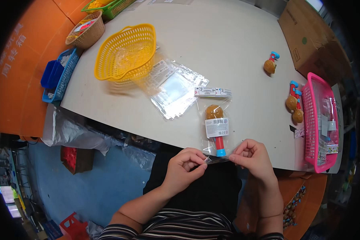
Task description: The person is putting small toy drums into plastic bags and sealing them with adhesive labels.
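Observation:
A clear plastic bag [204,138] lies at the table's front edge, its printed header strip pointing away from me. Inside is a toy [220,145] with a round brown head, a red stem and a light blue end; a white label [217,127] covers its middle. My left hand [185,168] pinches the bag's near left corner between thumb and fingers. At the near right corner, my right hand [253,158] pinches the same edge. The blue end of the toy rests between both hands. Just beyond the left hand lies a stack of flat clear bags [176,94].
A yellow basket [148,44] stands at the far left, with blue [70,74] and tan baskets [93,34] beyond it. Loose brown-headed toys [291,103] lie at the right beside a pink basket [309,132] of packed bags. A cardboard box [312,40] stands at the back right.

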Demonstrator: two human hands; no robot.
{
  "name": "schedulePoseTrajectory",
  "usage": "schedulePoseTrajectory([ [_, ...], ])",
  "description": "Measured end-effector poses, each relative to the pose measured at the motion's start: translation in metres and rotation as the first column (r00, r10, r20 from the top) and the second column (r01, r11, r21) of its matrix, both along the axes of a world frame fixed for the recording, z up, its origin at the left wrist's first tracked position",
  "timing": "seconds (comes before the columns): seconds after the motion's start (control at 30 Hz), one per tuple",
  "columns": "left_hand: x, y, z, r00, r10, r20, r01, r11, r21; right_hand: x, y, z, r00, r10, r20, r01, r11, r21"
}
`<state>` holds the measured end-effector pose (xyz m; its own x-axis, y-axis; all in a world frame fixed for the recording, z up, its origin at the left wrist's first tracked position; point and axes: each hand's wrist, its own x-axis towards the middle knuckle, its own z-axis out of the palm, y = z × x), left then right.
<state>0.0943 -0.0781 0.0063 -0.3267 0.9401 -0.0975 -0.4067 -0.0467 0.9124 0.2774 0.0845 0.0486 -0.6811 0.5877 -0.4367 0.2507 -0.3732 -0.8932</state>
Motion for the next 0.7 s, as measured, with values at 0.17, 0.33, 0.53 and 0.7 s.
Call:
schedulePoseTrajectory([
  [0.17,0.015,0.001,0.019,0.987,0.117,0.109,-0.111,0.992,-0.054,-0.003,0.000,0.004,1.000,-0.016,-0.026,0.014,0.997,-0.077],
  [0.33,0.017,0.007,0.020,0.986,0.163,-0.033,-0.166,0.979,-0.116,-0.005,0.000,0.009,1.000,-0.020,-0.010,0.019,0.996,-0.089],
  [0.53,0.010,0.007,0.011,0.985,0.168,-0.037,-0.170,0.982,-0.077,0.001,0.005,0.008,0.986,0.119,0.115,-0.111,0.991,-0.075],
  [0.7,-0.003,0.002,0.002,0.980,0.189,-0.064,-0.195,0.976,-0.101,0.008,0.006,0.004,0.989,0.101,0.110,-0.105,0.994,0.037],
])
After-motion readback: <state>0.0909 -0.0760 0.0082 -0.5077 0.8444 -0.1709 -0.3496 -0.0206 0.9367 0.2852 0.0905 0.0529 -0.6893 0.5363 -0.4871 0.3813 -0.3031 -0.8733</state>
